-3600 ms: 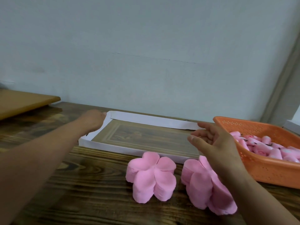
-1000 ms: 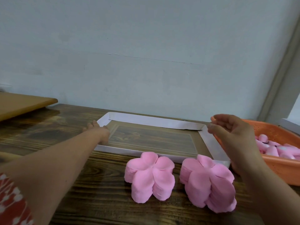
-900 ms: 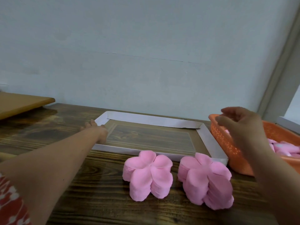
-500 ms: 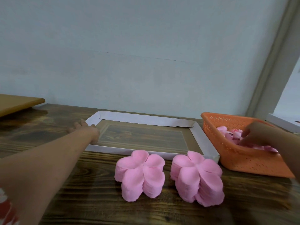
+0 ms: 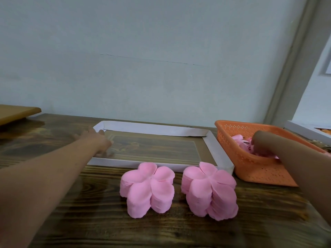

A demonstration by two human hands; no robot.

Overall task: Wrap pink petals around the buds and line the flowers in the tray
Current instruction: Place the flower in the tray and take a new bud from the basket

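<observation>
At the far left a tan wooden board [image 5: 16,112] lies on the dark wood-grain desk [image 5: 107,221], well to the left of the person's left hand [image 5: 97,141]. That hand reaches forward with its fingers stretched out flat and resting on the left end of the shallow white cardboard tray [image 5: 154,129], its grip apart and clamped on nothing; the tray looks light and easily bent, so a flat steadying hand suits it better than a pinch. No flowers lie in the tray yet. Nearer the person than this hand, and to its right, stand two thick stacks of pink five-lobed petal sheets [image 5: 147,188], side by side and just short of the tray's near wall. They appear thin, soft and very light, likely to cling together, so one sheet is best peeled off at a lobe's edge. Further right, the right hand [image 5: 259,145] dips into the perforated orange plastic basket [image 5: 250,169] among the small pink buds [image 5: 239,138]; its fingers are hidden among them, so whether its grip has closed on one cannot be told. The buds look small and squashy, best pinched gently. Behind everything rises a plain pale blue-grey wall [image 5: 161,51].
</observation>
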